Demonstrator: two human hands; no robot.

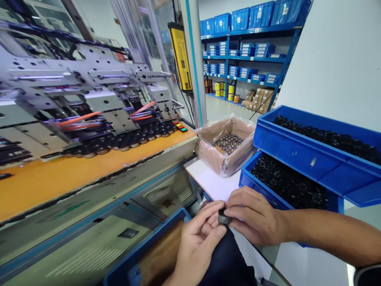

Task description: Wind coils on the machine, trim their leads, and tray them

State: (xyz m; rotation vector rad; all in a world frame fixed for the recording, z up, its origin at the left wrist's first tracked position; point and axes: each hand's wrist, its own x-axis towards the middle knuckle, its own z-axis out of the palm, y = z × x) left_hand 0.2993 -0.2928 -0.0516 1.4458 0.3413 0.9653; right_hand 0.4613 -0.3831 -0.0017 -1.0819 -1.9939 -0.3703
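A small round metal part with a black top (224, 218) is pinched between both hands at the lower middle. My left hand (199, 238) grips it from the left with thumb and fingers. From the right, my right hand (253, 216) has its fingertips on the part's top and side. Its far side is hidden by the fingers. Past the hands, a plastic-lined cardboard box (212, 153) holds many round metal parts. Close by my right hand, a lower blue bin (247, 179) is filled with black parts.
An upper blue bin (312, 153) of black parts overlaps the lower one. On the left, a machine (107, 101) stands over an orange worktop (56, 178), with a row of round parts along it. A blue crate (125, 270) sits low beneath my left hand. Blue shelving (228, 57) stands behind.
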